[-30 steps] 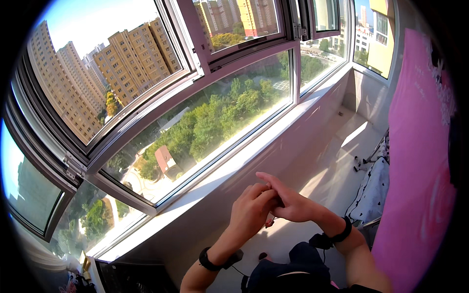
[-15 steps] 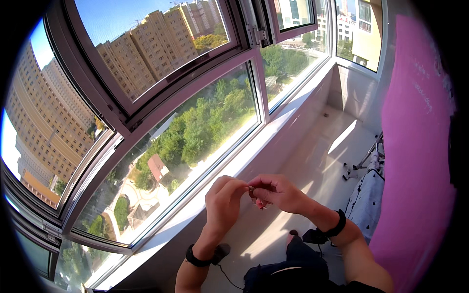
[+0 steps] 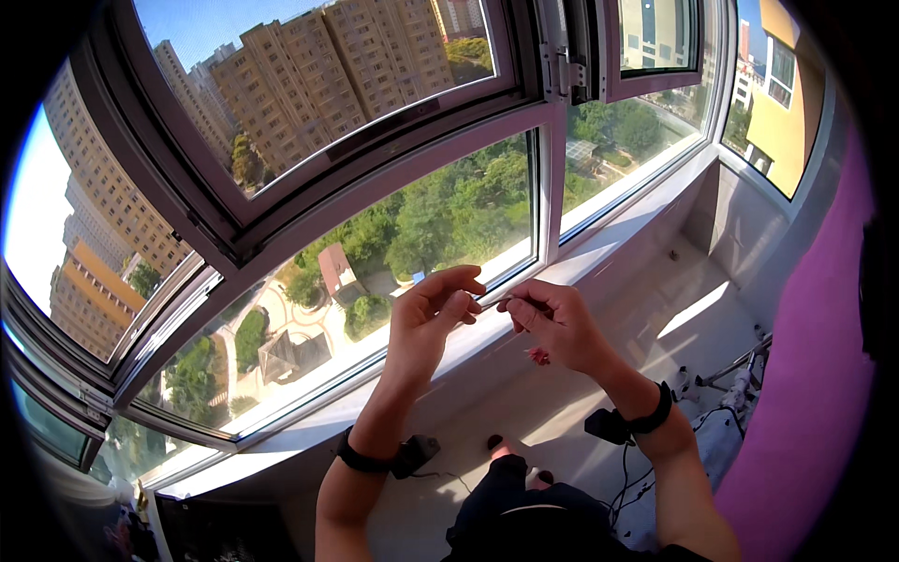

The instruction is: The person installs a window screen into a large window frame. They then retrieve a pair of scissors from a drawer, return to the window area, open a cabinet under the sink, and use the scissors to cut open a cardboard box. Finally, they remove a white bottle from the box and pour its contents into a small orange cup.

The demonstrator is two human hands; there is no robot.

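In front of the window sill, my right hand [image 3: 554, 323] is closed in a pinch. A thin dark strand [image 3: 494, 302] runs from its fingertips toward my left hand. Below the right palm dangles a small red trinket [image 3: 538, 356], too small to make out fully; whether it joins the strand is hidden. My left hand [image 3: 426, 314] is raised beside it, thumb and lower fingers together at the strand's other end, index finger lifted and bent above. A narrow gap separates the two hands.
Behind my hands runs a white window sill [image 3: 318, 417] under large framed panes. An opened sash [image 3: 655, 56] hangs at upper right. A pink panel [image 3: 805, 347] stands at right, near a metal rack [image 3: 735, 370]. Black wrist bands [image 3: 370, 454] with small boxes and cables are on both arms.
Both hands have risen toward the window and drawn slightly apart, so the strand shows between them. The red trinket now hangs below the right hand. The view has shifted left.
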